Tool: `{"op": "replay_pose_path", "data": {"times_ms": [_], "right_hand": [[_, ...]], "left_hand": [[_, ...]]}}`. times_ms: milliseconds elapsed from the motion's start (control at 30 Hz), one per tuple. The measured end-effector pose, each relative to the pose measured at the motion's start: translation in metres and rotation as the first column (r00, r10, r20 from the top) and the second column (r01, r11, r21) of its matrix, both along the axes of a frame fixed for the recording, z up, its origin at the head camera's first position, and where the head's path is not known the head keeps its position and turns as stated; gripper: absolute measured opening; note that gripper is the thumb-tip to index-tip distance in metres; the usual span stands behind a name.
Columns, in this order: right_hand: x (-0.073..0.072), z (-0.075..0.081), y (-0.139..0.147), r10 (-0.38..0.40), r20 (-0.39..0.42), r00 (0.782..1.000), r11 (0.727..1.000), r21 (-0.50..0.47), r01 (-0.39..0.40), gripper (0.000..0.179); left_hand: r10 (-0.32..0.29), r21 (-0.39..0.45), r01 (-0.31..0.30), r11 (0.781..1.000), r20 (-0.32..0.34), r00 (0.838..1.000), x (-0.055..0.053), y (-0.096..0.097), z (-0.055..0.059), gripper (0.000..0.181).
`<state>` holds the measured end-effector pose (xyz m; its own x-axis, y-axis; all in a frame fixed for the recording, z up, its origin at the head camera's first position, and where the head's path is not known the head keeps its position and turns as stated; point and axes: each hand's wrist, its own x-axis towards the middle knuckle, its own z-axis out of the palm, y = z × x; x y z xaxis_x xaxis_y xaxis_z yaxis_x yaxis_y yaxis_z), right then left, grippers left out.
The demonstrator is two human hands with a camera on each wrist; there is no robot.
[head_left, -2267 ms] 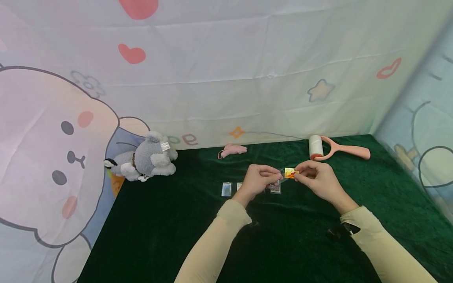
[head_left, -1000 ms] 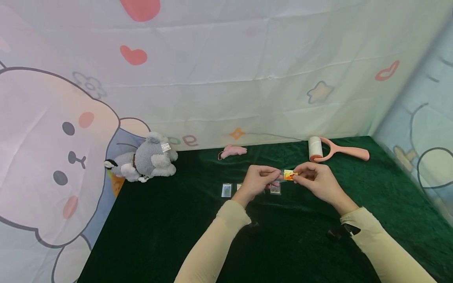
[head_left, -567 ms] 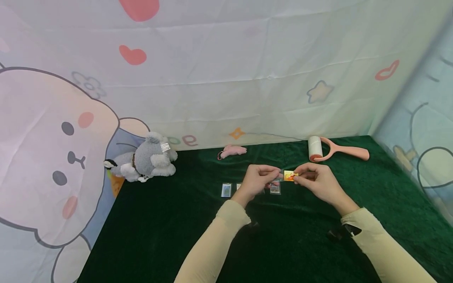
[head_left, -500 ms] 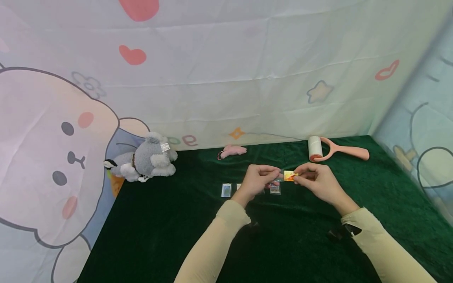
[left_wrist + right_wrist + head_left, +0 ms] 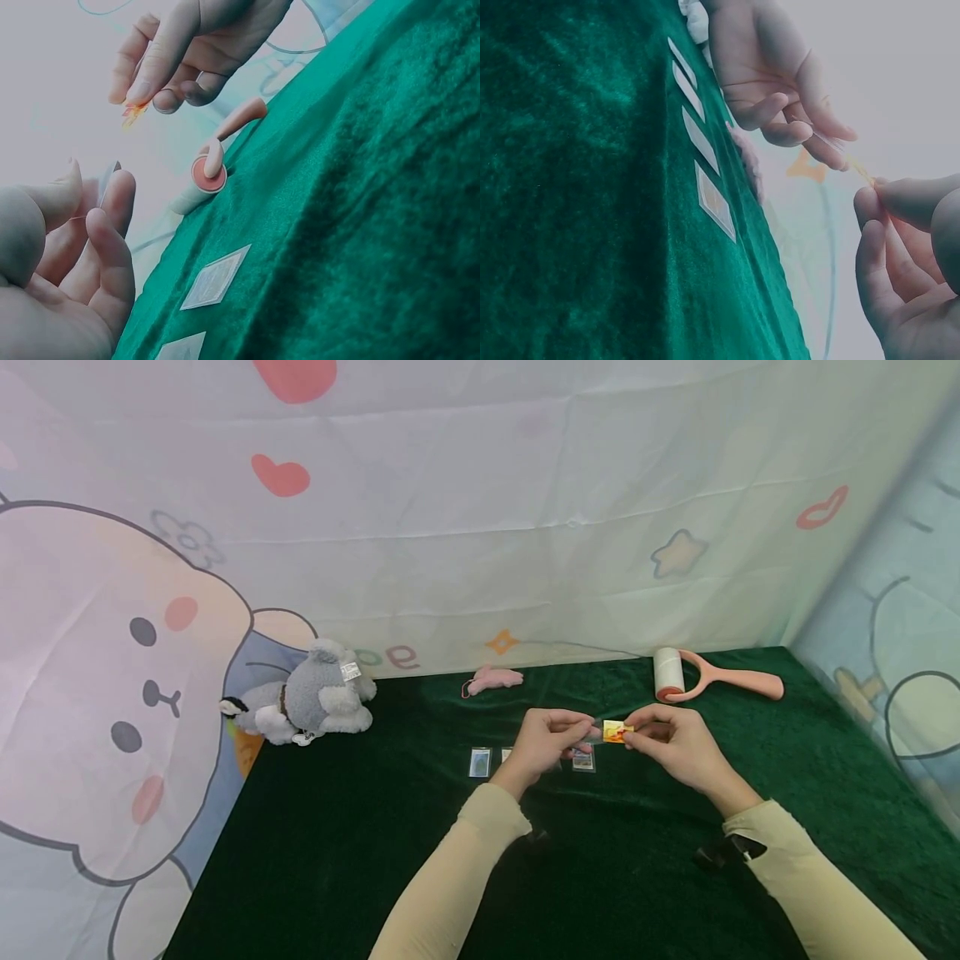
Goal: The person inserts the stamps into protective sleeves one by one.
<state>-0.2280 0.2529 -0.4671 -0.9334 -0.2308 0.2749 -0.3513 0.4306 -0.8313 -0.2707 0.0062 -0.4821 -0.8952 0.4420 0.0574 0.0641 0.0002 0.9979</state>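
My left hand [image 5: 549,742] pinches a small clear plastic sleeve [image 5: 829,140] between thumb and fingers. Facing it, my right hand [image 5: 681,745] pinches the right edge of a small yellow-and-red printed card [image 5: 614,731]. The card's left edge is right at the sleeve's end in the head view. Both are held up over the green cloth. Below lie several flat pieces in clear sleeves, among them a blue one [image 5: 480,762] and one with a darker print [image 5: 583,760]; my left hand partly hides this row in the head view.
A pink lint roller [image 5: 669,675] lies at the back right of the green cloth [image 5: 360,843]. Behind my left hand is a small pink plush toy [image 5: 495,679]. A grey and white plush animal [image 5: 315,697] lies at the back left, near the printed backdrop [image 5: 450,485].
Both hands stay almost in place. The yellow card has tilted and shifted slightly against the sleeve, which shows less between the hands than at first.
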Motion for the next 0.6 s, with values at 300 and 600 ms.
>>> {"op": "replay_pose_path", "data": {"times_ms": [300, 600], "right_hand": [[-0.0018, -0.0004, 0.001, -0.007, -0.016, 1.0, 1.0, 0.004, 0.007, 0.014], [-0.0019, -0.0016, 0.0014, -0.009, -0.037, 0.999, 1.0, 0.005, 0.009, 0.013]], "left_hand": [[-0.006, 0.001, 0.006, 1.0, 0.021, 1.0, 0.0001, -0.0003, 0.0008, 0.024], [-0.038, 0.057, 0.035, 0.998, 0.051, 0.998, -0.0003, 0.0004, -0.0006, 0.018]]}}
